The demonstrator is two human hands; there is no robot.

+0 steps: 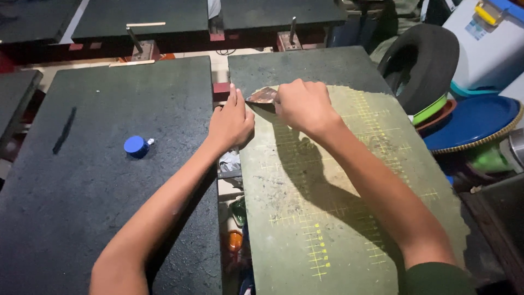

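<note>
Together, left hand [232,121], right hand [303,105] peeling film [262,96], green board [349,218]

The board [349,218] under the right hand [305,105] is dull olive green with a paler, dusty coat, and it carries a grid of thin yellow lines and small yellow marks; the flat scraper piece [263,97] between the two hands is brown with a dark edge. The tabletop [98,180] to the left is dark grey-black with a rough speckled look, and on it lies a bright blue round cap [136,146] with a small white tip. At the right side there is a black tyre [423,63], a deep blue round tray [472,123] with a yellowish woven rim, a lime green bowl edge [430,110], and a white plastic box [488,46] with a teal base.
</note>
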